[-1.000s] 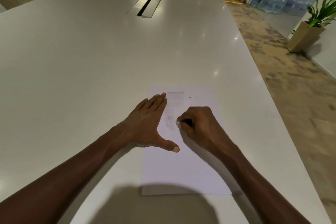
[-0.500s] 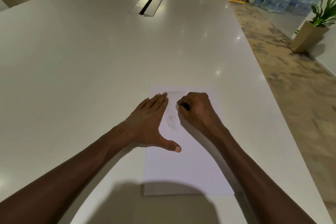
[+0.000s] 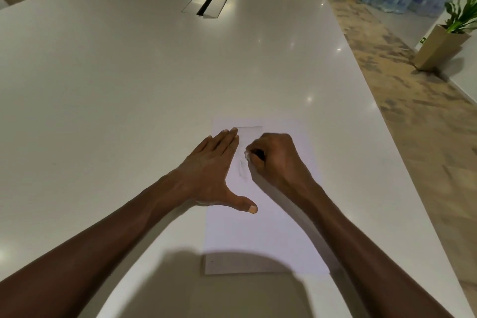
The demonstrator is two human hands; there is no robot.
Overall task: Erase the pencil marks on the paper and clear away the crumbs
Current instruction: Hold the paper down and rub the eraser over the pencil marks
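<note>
Paper (image 3: pixel 258 235) lies on bench (image 3: pixel 129 85); left hand (image 3: pixel 211 173) flat, open, pinning its left edge. Right hand (image 3: pixel 276 160) clenched on a small eraser (image 3: pixel 247 155) beside faint marks (image 3: pixel 242 170). Risk: hard strokes could crease the sheet if the left hand slips.

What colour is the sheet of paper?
White, with faint grey pencil marks on the paper; head view.

Left hand (image 3: pixel 211 170) flat on the paper (image 3: pixel 260 235); right hand (image 3: pixel 276 160) fisted, perhaps around an eraser.
</note>
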